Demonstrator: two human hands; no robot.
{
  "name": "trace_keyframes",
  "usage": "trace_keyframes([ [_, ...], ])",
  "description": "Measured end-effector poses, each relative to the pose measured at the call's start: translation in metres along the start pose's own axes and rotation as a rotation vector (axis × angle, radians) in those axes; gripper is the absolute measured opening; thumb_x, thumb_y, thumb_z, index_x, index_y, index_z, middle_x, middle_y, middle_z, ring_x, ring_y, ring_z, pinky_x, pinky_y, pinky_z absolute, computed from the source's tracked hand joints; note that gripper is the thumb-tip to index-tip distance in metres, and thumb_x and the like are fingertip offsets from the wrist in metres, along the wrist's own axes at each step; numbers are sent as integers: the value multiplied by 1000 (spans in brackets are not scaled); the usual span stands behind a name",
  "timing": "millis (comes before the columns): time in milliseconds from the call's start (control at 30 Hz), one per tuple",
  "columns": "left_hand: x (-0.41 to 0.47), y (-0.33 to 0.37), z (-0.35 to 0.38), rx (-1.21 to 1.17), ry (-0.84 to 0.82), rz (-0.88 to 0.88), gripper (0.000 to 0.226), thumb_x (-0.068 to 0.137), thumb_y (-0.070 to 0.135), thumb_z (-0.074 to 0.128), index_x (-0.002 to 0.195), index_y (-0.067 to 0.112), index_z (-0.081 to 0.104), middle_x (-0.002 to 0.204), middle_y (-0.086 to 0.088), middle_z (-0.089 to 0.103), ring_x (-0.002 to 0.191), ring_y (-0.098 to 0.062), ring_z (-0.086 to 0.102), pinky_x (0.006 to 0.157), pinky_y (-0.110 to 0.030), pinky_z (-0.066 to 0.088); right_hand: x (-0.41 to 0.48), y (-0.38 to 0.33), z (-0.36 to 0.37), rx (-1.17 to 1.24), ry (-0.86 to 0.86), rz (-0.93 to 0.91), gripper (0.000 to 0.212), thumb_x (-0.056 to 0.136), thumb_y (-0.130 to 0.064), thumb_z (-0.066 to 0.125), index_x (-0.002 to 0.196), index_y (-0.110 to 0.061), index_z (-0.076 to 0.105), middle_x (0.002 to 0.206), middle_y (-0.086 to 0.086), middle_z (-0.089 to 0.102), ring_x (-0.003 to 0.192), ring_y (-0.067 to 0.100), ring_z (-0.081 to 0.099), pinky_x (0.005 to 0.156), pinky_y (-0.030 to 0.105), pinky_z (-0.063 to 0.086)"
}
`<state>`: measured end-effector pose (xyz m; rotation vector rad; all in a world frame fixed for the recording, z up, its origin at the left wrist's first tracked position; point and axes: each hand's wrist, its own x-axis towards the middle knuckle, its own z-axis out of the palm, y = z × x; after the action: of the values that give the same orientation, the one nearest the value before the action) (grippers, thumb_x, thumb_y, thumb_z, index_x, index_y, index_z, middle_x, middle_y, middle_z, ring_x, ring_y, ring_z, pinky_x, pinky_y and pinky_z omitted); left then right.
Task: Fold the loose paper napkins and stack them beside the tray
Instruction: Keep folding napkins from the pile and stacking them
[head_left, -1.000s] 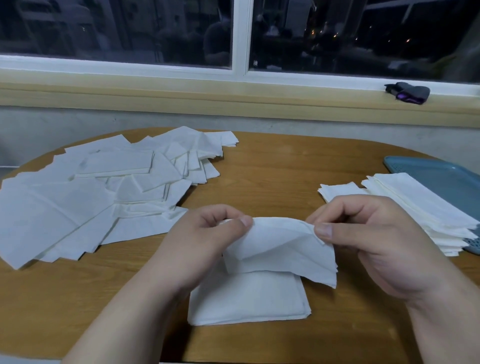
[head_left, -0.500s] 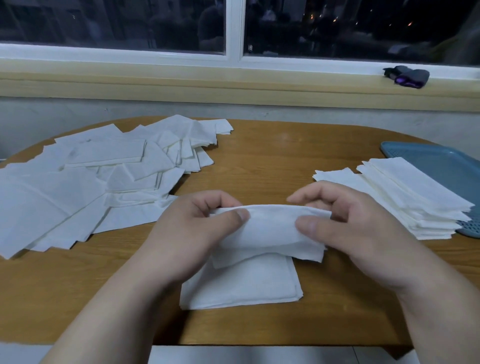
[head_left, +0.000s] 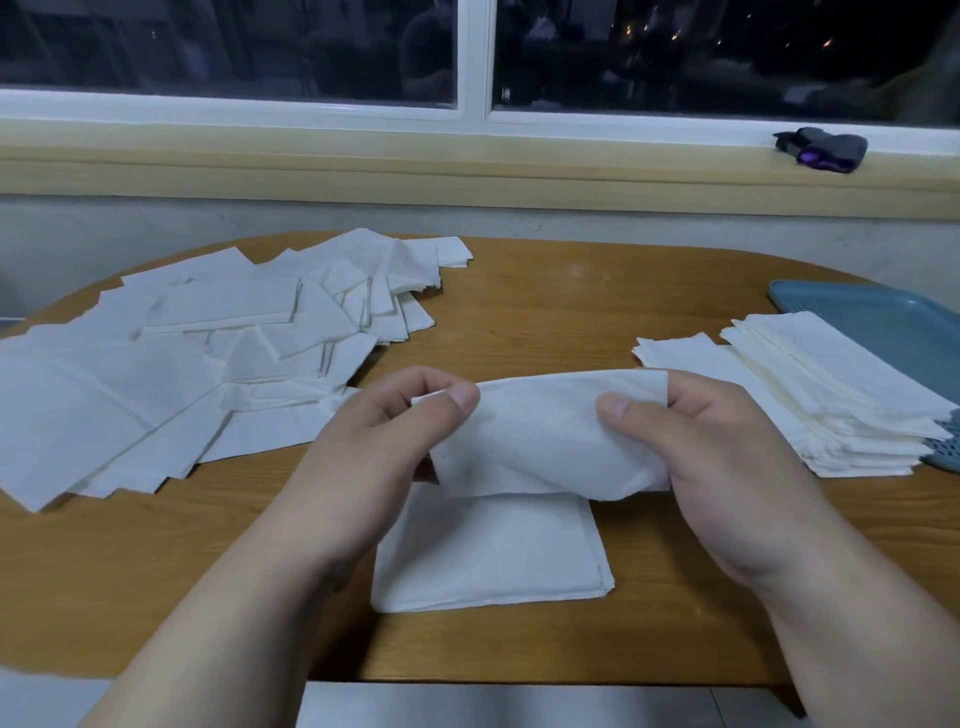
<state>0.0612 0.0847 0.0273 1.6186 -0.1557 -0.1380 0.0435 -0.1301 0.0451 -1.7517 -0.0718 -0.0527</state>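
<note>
A white paper napkin (head_left: 545, 431) hangs above the wooden table (head_left: 545, 306), folded over along its top edge. My left hand (head_left: 384, 431) pinches its left end between thumb and fingers. My right hand (head_left: 701, 441) grips its right end. Below it lies a folded napkin (head_left: 493, 556) flat on the table. A heap of loose napkins (head_left: 208, 353) covers the left side. A stack of folded napkins (head_left: 810, 395) lies at the right, against the blue tray (head_left: 893, 317) and partly over its edge.
A dark bundle with a purple part (head_left: 821, 148) sits on the window sill at the back right. The table's front edge runs just below my forearms. Bare wood shows between the heap and the stack.
The napkin's top fold has been stretched straighter and wider between my hands; my right hand has moved right along it. The view has tilted down a little.
</note>
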Motion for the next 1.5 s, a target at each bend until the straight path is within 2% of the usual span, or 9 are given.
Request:
trace_keyframes([
  [133,2,-1,0,68,68,-31,42,65,60,68,80,20,71,81,-9,70,75,-22,62,78,-43,47,-1,0,3,54,4,4,27,95,-20,58,83,-29,80,86,-1,78,83,12,74,78,34,50],
  [267,3,-2,-4,67,70,-64,20,71,36,73,75,17,69,83,-12,73,74,-23,66,73,-41,51,0,3,6,122,-6,14,29,95,-20,57,82,-30,81,89,1,79,85,15,75,79,34,49],
  [433,1,-4,-12,65,34,-88,16,82,15,76,96,12,70,93,-12,76,87,-33,74,75,-47,58,2,5,6,218,-33,96,28,98,-16,55,88,-18,80,96,6,78,90,20,75,77,35,52],
  [633,-3,-5,-21,40,104,-99,18,77,11,77,91,21,71,93,-13,76,86,-35,74,84,-56,55,2,10,9,43,-147,116,32,94,3,56,114,-18,69,92,7,77,59,24,63,46,31,44],
  [867,-14,-9,-33,191,97,-132,53,68,24,80,115,38,62,94,-6,75,86,-26,75,90,-55,56,-3,12,18,-156,-134,169,62,89,10,59,124,-41,55,102,-9,75,58,19,63,55,33,47],
  [1067,-22,-9,-36,546,102,-115,52,82,27,78,122,49,53,89,16,66,71,-4,68,61,-14,51,-16,17,25,-275,-131,169,95,86,5,63,142,-63,28,116,-38,60,65,15,70,57,26,51],
  [1267,-22,-15,-34,767,64,-106,59,83,35,76,130,53,46,96,22,59,83,17,55,62,-5,43,-27,19,33,-631,-165,119,89,93,-19,60,140,-72,7,148,-33,37,106,-8,58,82,15,45],
  [1367,-23,-17,-31,842,44,-90,57,84,35,75,132,50,47,94,25,56,86,20,51,63,-4,40,-29,19,33,-781,-198,89,84,95,-22,55,147,-63,4,157,-40,3,138,-4,33,96,15,31],
  [1500,-25,-21,-32,918,54,-43,55,83,42,73,131,50,47,103,30,47,87,22,48,64,-6,37,-28,20,32,-940,-204,90,68,96,-31,51,149,-55,15,157,-37,-10,128,5,47,96,22,39],
])
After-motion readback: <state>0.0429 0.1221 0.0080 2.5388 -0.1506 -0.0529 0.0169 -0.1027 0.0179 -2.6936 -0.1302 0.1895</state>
